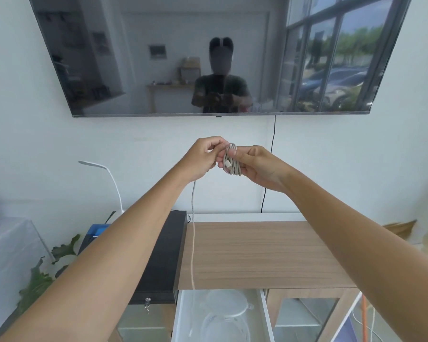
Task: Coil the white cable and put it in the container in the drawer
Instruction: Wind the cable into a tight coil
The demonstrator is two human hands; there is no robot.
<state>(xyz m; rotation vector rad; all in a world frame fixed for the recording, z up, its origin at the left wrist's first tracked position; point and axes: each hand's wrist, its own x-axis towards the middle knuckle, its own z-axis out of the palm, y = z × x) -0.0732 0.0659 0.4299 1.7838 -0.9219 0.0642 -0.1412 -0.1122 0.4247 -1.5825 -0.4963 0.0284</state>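
White cable (pixel 231 161) coil is being pinched by right hand (pixel 260 166); strand is being gripped by left hand (pixel 203 155), tail dangling into drawer (pixel 266 314). No legible writing.

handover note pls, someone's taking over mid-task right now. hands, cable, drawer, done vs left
Right hand: pinching the coiled bundle of the cable, loops held between thumb and fingers, one plug visible on the bundle.
Left hand: at the bundle, holding the loose strand.
Tail: uncoiled length hangs straight down from the left hand, past the desk front edge, end dangling into the open drawer.
Container: clear, in the drawer, lid off beside it; no cable stored in it.
Done: most of the coil wound, drawer open.
Left: wind in the hanging tail, lower the coil into the container.
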